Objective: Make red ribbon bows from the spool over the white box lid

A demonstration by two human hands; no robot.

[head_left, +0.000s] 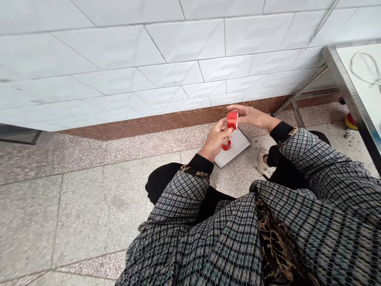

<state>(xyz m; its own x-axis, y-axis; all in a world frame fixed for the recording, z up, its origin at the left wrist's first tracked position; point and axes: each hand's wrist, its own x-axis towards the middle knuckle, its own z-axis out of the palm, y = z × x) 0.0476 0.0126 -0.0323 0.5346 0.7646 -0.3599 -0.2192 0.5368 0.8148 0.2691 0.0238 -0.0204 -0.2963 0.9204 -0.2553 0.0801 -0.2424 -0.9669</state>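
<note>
Nearest: wearer's checked jacket point(190, 246), w/ black-&-gold trim point(272, 238) down the front. Black trousers point(162, 178) showed past it, L & R, knees apart; a pale shoe point(263, 163) stood R, on the speckled floor point(86, 206). Farther out, L hand point(216, 139) was closed on a red roll point(232, 120), thumb & fingers pinching its near L edge. R hand point(253, 117) was at the roll's R side, thumb by the white core, a finger reaching across the far side; couldn't tell if it gripped too. Roll was up off the floor, btwn both hands. A red curl point(226, 145) showed just below L hand, against a flat white item point(237, 147) w/ dark edge on the floor; couldn't tell if the curl hung or lay. R side: metal-framed table point(364, 97) w/ thin wire loop point(374, 82) on top; red-yellow item point(351, 122) nr it, low down. Far: brown skirting point(154, 122), then white tiled wall point(184, 39).
</note>
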